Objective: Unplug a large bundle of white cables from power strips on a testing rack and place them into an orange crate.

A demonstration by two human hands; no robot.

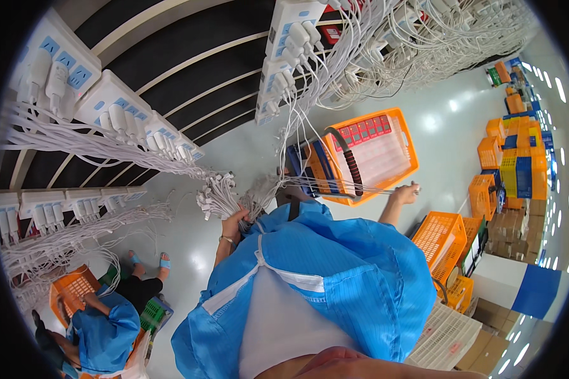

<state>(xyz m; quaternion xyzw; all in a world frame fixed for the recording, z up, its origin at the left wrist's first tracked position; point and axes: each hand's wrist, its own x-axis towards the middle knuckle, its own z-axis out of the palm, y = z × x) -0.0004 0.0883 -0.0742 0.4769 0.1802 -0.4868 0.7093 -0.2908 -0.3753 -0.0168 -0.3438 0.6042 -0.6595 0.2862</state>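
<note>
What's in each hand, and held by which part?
Left hand: cable bundle, gripped just below the fanned connector ends. Right hand: stretched cables, apparently gripped near one end; exact spot hidden.

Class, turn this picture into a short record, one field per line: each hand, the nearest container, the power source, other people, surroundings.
Left hand: closed around a bundle of white cables
Right hand: closed, out to the right, at the end of pale strands
Nearest container: orange crate, curved dark handle across it
Power source: white power strips with plugs inserted
Other people: one co-worker, blue garment, lower left
Surroundings: more orange crates along the right
</note>
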